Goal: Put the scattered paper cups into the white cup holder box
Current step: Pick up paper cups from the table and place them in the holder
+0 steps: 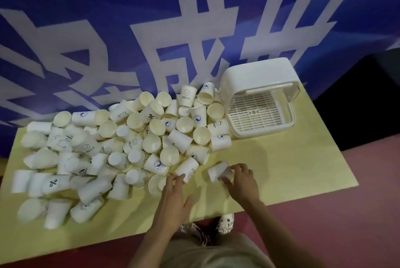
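A big heap of white paper cups (121, 144) covers the left and middle of the yellow table (281, 170); many lie on their sides. The white cup holder box (257, 77) stands at the back right, its clear lid up and its slotted tray (258, 114) bare. My right hand (241, 179) grips one cup (217, 170) lying on its side near the heap's front right edge. My left hand (175, 198) is spread out, its fingertips touching another lying cup (188, 169).
A blue banner (151, 29) with large white characters hangs right behind the table. The table's near edge (194, 222) runs under my wrists, with a reddish floor (324, 224) and my shoes below. Bare tabletop lies between my right hand and the box.
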